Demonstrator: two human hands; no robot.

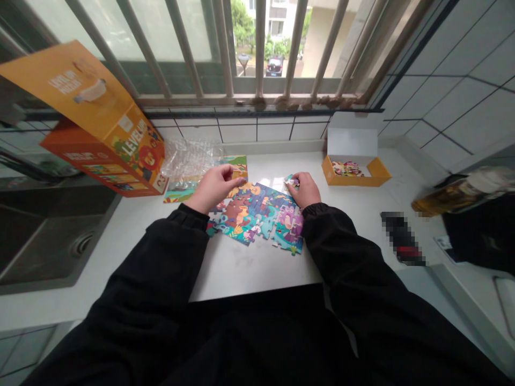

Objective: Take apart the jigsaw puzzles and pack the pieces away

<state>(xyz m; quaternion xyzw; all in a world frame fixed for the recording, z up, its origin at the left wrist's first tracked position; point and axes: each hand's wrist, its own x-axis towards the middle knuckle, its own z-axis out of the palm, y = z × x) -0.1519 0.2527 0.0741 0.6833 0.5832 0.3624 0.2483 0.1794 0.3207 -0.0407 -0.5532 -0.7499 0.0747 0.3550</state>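
A colourful, partly joined jigsaw puzzle (257,212) lies on the white counter between my hands, with gaps along its lower edge. My left hand (215,187) is over its upper left corner, thumb and fingers drawn together; whatever they may hold is too small to make out. At the upper right of the puzzle, my right hand (304,190) has its fingers closed on loose puzzle pieces (292,181), partly hidden by the fingers.
A large orange puzzle box (132,155) stands open at the left, beside clear plastic wrap (193,158) and a picture sheet (177,194). A small yellow box (354,174) holding pieces, a dark pixelated object (402,238) and a bottle (454,195) are at the right. A sink (52,246) is far left.
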